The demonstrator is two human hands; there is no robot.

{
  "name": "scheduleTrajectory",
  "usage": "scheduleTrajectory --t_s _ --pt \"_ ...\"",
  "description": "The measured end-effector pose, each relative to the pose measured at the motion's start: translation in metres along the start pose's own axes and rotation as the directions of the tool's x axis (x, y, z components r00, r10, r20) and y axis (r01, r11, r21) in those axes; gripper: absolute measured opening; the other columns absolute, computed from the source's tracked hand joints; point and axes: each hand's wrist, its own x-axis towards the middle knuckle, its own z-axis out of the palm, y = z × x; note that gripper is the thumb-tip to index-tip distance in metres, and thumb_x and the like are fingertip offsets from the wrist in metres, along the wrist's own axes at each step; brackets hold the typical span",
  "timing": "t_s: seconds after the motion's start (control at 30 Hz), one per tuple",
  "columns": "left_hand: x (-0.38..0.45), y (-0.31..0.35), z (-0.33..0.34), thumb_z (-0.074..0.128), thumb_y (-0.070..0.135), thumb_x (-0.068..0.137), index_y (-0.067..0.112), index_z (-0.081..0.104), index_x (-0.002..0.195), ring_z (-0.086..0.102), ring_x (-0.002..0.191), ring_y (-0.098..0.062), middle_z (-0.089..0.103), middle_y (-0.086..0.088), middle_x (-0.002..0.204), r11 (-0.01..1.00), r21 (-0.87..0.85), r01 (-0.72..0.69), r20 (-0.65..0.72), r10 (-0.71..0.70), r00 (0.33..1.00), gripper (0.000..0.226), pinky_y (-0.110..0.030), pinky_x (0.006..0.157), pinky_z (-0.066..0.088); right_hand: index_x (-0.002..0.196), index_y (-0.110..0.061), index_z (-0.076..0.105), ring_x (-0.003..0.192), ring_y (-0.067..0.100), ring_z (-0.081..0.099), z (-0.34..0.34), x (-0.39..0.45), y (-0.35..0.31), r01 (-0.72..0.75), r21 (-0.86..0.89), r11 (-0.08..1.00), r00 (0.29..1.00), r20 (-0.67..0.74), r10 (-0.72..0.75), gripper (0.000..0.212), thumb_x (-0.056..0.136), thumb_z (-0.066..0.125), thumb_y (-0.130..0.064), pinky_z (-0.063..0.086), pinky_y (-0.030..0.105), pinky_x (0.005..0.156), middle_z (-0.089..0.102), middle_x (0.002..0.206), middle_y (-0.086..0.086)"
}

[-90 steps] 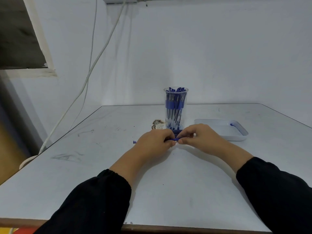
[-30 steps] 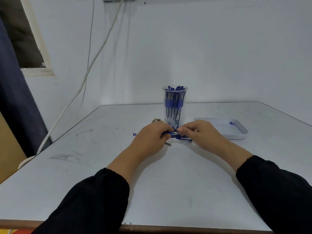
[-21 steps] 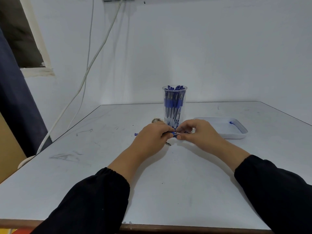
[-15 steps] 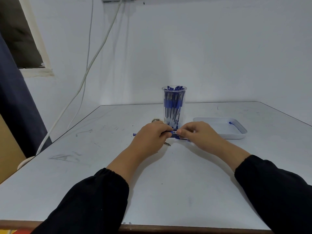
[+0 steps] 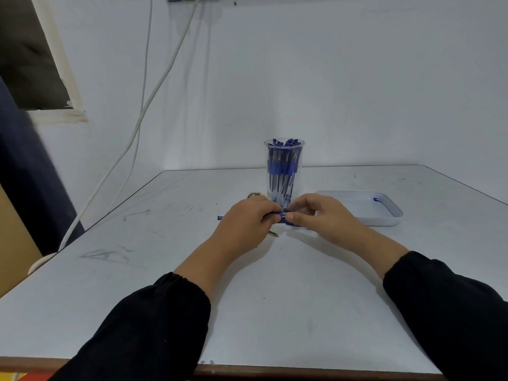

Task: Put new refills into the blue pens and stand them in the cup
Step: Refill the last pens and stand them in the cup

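Both hands meet on one pen [image 5: 280, 215] just in front of the cup [image 5: 284, 169]. Left hand [image 5: 247, 221] has its fingers curled round the barrel, and the pen's blue end [image 5: 220, 217] sticks out past its knuckles on the side away from the cup. Right hand [image 5: 319, 215] pinches the pen's other end between thumb and forefinger, its other fingers loosely bent. Whether the refill is seated cannot be told; the hands hide the join.

More blue pens [image 5: 291, 223] lie flat under the hands, between them and the cup's foot, partly hidden. A small dark bit [image 5: 273, 234] lies on the table [image 5: 288, 298] just in front of the left hand.

The cup is clear and upright, packed with blue pens up to its rim. Right of the cup sits a white tray [image 5: 384, 215], near but apart from it, with one small blue piece [image 5: 376, 199] in its far right corner. Left of the cup, touching or nearly so, a small brownish scrap [image 5: 254, 194] shows behind the left hand.

Behind the cup, bare tabletop runs to the wall. In front of the cup and hands, bare top runs to the near edge, crossed only by the two black sleeves [image 5: 154, 325]. Left of the cup the table edge slants away, with white cables [image 5: 143, 111] hanging down the wall beyond it.
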Motion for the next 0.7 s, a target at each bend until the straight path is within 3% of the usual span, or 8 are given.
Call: scheduleTrajectory --t_s 0.1,0.17,0.3,0.7 --pt "0.0006 0.0006 -0.0001 0.057 0.013 0.091 0.015 0.070 0.106 0.055 0.085 -0.014 0.065 -0.001 0.090 1.000 0.001 0.000 0.003 0.000 1.000 0.020 -0.033 0.078 0.046 0.086 -0.019 0.071 0.067 0.002 0.055 0.0002 0.0013 -0.0002 -0.007 -0.090 0.996 1.000 -0.006 0.007 0.022 0.091 0.061 -0.038 0.041 0.023 0.067 0.066 0.074 -0.006" --pt "0.0006 0.0004 0.0003 0.057 0.014 0.090 0.015 0.070 0.106 0.054 0.085 -0.014 0.064 0.000 0.090 1.000 0.006 0.004 0.008 -0.004 1.000 0.020 -0.033 0.078 0.046 0.087 -0.023 0.070 0.064 -0.002 0.053 -0.0008 0.0014 -0.0002 0.007 -0.064 0.998 1.000 -0.006 -0.008 0.006 0.086 0.070 -0.029 0.039 0.021 0.067 0.062 0.069 -0.013" --pt "-0.0006 0.0013 0.0000 0.057 0.013 0.090 0.015 0.070 0.105 0.055 0.085 -0.015 0.065 -0.001 0.090 1.000 0.002 0.005 0.004 -0.005 1.000 0.020 -0.033 0.077 0.046 0.095 -0.024 0.069 0.065 -0.006 0.059 -0.0007 0.0006 -0.0001 0.004 0.035 0.999 1.000 0.004 -0.004 0.010 0.085 0.071 -0.026 0.044 0.017 0.070 0.069 0.076 -0.010" --pt "-0.0010 0.0019 -0.0001 0.057 0.014 0.090 0.017 0.070 0.105 0.055 0.086 -0.014 0.064 0.000 0.090 1.000 0.019 0.023 0.025 -0.024 0.999 0.020 -0.034 0.078 0.045 0.090 -0.019 0.073 0.061 -0.007 0.059 -0.0011 -0.0001 -0.0023 0.011 0.076 0.997 1.000 -0.011 -0.010 0.008 0.085 0.071 -0.014 0.042 0.007 0.063 0.068 0.066 -0.014"
